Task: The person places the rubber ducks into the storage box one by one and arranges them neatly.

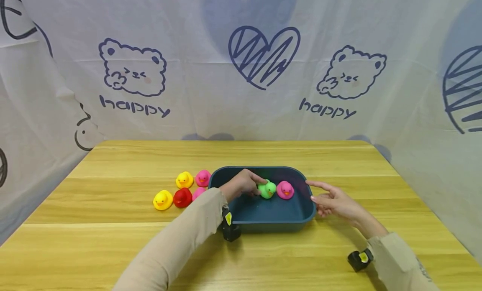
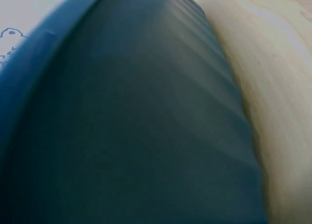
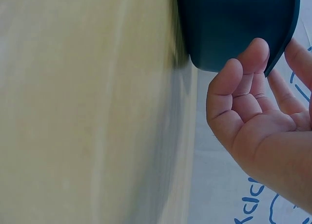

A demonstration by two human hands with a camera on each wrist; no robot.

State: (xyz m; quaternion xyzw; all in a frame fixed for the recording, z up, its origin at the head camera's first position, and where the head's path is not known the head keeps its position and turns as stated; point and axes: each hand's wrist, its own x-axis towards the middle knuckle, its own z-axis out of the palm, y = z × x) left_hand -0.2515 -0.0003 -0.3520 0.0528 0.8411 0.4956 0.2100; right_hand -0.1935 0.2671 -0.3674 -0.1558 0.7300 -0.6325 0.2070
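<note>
Inside the dark blue plastic tray (image 1: 269, 227), my left hand (image 1: 244, 183) pinches a green toy duck (image 1: 267, 190), index finger along its top and thumb low at its side. A pink toy duck (image 1: 285, 190) sits in the tray just right of the green one. My right hand (image 1: 337, 202) holds the tray's right end, with index finger and thumb at the rim. In the right wrist view, other curled fingers (image 3: 224, 85) lie against the outer wall. The left wrist view shows the tray's outside wall (image 2: 146, 112) up close; the left hand is out of that view.
Left of the tray on the wooden table (image 1: 113, 241) stand two yellow ducks (image 1: 163, 200), a red duck (image 1: 183, 197) and two pink ducks (image 1: 203, 178), one partly behind the left sleeve (image 1: 180, 236). A printed white cloth (image 1: 196, 73) hangs behind the table.
</note>
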